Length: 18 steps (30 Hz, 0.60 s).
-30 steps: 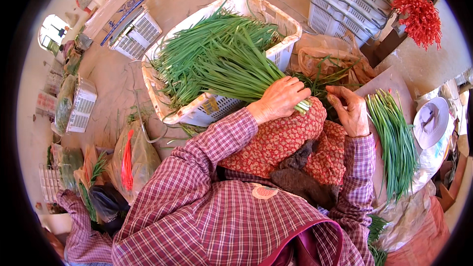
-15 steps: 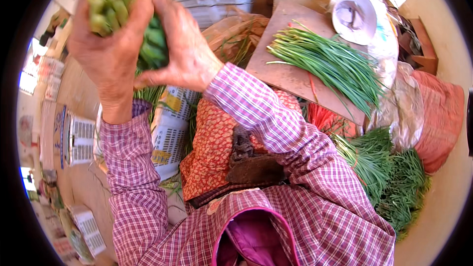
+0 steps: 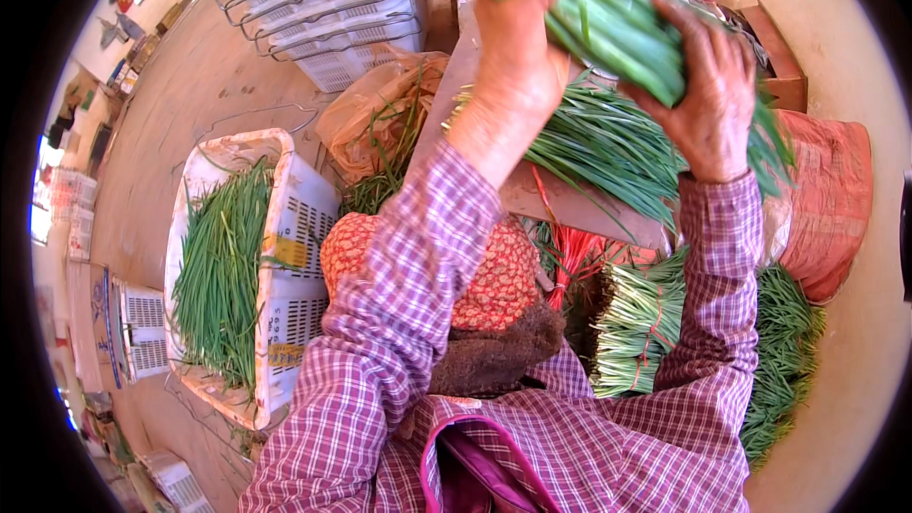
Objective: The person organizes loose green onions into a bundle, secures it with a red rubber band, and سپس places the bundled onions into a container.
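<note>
Above the board at the upper right, a thick bunch of chives (image 3: 613, 28) is lifted between my hands. My left hand (image 3: 527, 52) is closed round its pale stem end. My right hand (image 3: 708, 85) is wrapped round the green leaf part, the loose tips trailing past the wrist. Beneath them, a loose pile of chives (image 3: 608, 142) lies on the board (image 3: 537, 192), partly hidden by my left hand and forearm. A cluster of red ties (image 3: 575, 256) hangs by the board's near edge.
At left stands a white basket (image 3: 285, 157) holding chives. Stacked white crates (image 3: 351, 24) rise behind a plastic bag (image 3: 366, 128). Tied chive bundles (image 3: 632, 328) sit below the board, beside more greens (image 3: 784, 351). An orange-red sack (image 3: 826, 195) leans at the right wall.
Both hands and the bunch have moved from the upper left to the upper right, over the board. The view has shifted, so the chive basket at left now shows fully.
</note>
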Available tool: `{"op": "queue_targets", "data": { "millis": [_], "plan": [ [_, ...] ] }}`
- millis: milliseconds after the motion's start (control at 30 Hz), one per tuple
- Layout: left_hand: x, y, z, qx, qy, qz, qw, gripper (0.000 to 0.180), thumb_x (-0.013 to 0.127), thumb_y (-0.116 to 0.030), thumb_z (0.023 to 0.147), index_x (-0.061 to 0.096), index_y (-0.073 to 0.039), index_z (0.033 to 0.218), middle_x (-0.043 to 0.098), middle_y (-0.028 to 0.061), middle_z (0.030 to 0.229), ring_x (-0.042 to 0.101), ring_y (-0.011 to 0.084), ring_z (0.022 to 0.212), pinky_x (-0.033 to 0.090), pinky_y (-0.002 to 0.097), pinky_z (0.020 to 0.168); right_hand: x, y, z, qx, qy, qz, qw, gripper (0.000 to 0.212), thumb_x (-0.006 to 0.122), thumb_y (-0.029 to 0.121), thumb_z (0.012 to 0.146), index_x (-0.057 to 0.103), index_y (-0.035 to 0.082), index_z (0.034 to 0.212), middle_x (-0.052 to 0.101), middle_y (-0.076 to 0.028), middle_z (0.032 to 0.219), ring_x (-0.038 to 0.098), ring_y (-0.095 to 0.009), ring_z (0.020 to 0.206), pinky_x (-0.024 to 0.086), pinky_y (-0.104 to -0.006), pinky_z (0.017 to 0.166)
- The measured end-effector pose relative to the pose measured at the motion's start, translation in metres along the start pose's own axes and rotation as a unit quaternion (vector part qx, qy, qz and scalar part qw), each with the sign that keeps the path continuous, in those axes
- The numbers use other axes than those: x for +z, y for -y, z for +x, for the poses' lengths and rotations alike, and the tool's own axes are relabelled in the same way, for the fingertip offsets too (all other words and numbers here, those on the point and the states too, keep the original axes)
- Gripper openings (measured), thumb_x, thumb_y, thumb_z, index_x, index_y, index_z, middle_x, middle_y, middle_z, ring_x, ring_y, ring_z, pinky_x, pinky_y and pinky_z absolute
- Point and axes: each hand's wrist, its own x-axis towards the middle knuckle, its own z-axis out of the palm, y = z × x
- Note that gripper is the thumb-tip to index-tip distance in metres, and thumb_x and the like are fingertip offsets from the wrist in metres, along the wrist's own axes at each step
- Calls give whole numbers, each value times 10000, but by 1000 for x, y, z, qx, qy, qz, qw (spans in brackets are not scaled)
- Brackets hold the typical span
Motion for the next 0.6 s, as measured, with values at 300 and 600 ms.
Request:
{"op": "queue_targets", "data": {
  "millis": [300, 600],
  "plan": [
    [-111, 77, -16, -106, -112, 18, 988, 287, 626, -23, 820, 505, -85, 1072, 600, 71, 960, 625, 216, 956, 518, 373, 898, 112, -10, -86, 136, 221, 264, 929, 1069, 884, 318, 541, 368, 199, 1469, 535, -160, 1331, 499, -351, 1259, 370, -509, 1057],
    [-133, 44, 15, -175, 70, 4, 982, 653, 767, -191, 824, 453, -16, 1370, 591, 124, 1196, 565, 189, 1143, 487, 339, 1001, 126, -28, -84, 222, 231, 358, 877, 839, 841, 306, 618, 472, 155, 1356, 705, -149, 1014, 685, -340, 952, 533, -434, 853]
  ]
}}
